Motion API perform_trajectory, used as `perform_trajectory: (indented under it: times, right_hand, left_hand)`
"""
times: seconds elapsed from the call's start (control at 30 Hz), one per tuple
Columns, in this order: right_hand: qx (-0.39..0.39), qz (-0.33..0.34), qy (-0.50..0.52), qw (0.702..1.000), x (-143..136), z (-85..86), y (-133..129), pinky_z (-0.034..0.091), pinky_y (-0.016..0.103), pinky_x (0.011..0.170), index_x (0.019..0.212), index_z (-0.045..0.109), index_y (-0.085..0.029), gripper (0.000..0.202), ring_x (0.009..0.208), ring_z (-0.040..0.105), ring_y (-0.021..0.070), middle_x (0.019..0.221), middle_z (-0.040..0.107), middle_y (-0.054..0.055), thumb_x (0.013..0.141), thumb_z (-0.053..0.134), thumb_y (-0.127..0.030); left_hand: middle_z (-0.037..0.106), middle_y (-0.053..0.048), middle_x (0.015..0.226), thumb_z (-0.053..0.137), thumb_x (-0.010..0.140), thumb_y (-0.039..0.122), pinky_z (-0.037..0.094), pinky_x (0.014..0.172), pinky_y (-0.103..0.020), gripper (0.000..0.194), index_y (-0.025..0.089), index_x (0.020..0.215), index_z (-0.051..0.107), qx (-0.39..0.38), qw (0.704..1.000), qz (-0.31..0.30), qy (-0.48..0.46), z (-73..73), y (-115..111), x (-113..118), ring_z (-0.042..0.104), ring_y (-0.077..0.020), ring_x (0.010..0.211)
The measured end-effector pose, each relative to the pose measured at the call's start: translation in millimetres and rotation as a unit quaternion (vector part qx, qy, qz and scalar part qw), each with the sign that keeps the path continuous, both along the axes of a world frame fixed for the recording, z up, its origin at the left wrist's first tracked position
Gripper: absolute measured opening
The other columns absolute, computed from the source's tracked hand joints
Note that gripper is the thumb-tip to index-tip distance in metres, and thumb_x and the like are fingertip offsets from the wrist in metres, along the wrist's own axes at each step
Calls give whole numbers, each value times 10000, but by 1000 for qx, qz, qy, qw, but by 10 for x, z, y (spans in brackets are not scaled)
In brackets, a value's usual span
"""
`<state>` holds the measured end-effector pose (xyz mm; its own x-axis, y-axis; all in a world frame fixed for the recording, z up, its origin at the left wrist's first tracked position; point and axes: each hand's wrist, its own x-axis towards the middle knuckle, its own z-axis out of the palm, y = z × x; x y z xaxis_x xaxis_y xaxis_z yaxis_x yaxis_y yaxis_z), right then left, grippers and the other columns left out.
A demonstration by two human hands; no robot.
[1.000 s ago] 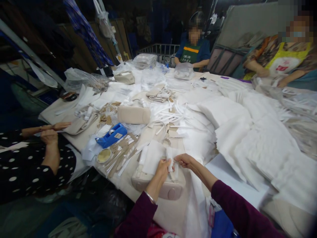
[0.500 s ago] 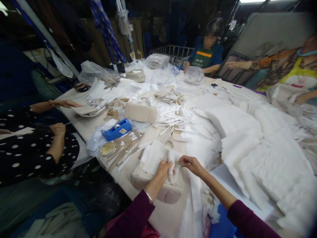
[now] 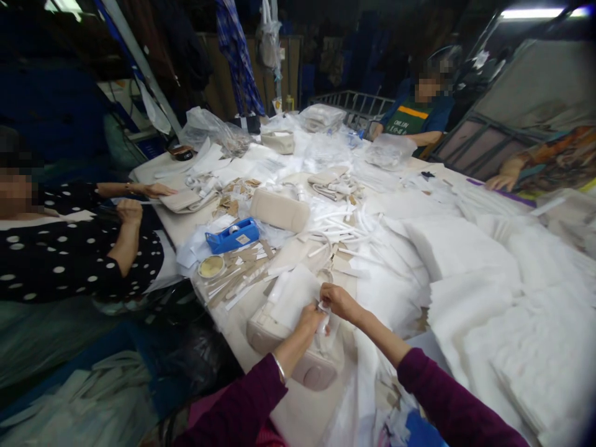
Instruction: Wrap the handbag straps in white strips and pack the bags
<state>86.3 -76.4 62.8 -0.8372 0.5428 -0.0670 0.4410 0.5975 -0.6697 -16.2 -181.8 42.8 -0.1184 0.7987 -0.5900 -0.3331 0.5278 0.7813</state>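
Observation:
A cream handbag (image 3: 298, 357) lies on its side at the table's near edge, with white padding sheet (image 3: 294, 292) over its upper face. My left hand (image 3: 311, 323) is closed around a white-wrapped strap (image 3: 323, 324) above the bag. Close against it, my right hand (image 3: 339, 300) pinches at the top end of that wrapped piece, its fingertips together. What exactly sits between the right fingertips is too small to make out.
Left of the bag are a blue tape dispenser (image 3: 233, 236), a tape roll (image 3: 211, 266) and cardboard strips (image 3: 242, 270). Another cream bag (image 3: 280, 210) stands beyond. White foam sheets (image 3: 526, 310) pile up on the right. Co-workers sit left, at the back and right.
My right hand has moved left from beside the bag to the wrapped strap, meeting my left hand. The left hand keeps its hold. The view has swung slightly left.

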Motion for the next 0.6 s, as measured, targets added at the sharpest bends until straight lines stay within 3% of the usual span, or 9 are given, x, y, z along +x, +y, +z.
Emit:
perform_trajectory:
  times: [0.13, 0.4, 0.5, 0.6]
  right_hand:
    - [-5, 3, -36, 999, -45, 24, 46, 370, 212, 626, 668, 587, -139, 171, 675, 502, 109, 789, 569, 30, 638, 523, 18]
    - [-10, 42, -104, 994, -206, 146, 136, 341, 189, 570, 742, 594, -140, 199, 630, 497, 96, 750, 592, 13, 609, 562, 5]
    - [-10, 85, -139, 987, -312, 225, 198, 336, 185, 558, 919, 620, -162, 325, 616, 521, 102, 707, 613, -12, 624, 614, -27]
    - [40, 164, -205, 964, -419, 301, 241, 351, 199, 585, 950, 647, -191, 282, 699, 585, 128, 789, 667, 13, 684, 631, -100]
  left_hand:
    - [530, 32, 572, 570, 612, 270, 403, 427, -251, 237, 151, 814, 535, 26, 1000, 5, 9, 37, 9, 17, 522, -120, 418]
    - [482, 37, 508, 611, 666, 412, 306, 356, -244, 300, 140, 768, 540, 23, 997, 46, 52, 12, 53, 65, 463, -110, 327]
    - [498, 19, 495, 616, 669, 412, 316, 366, -244, 297, 133, 746, 548, 25, 997, 60, 49, 12, 57, 64, 458, -107, 336]
    - [508, 10, 486, 634, 663, 418, 334, 378, -249, 300, 136, 722, 552, 24, 997, 67, 37, -17, 70, 68, 467, -113, 350]
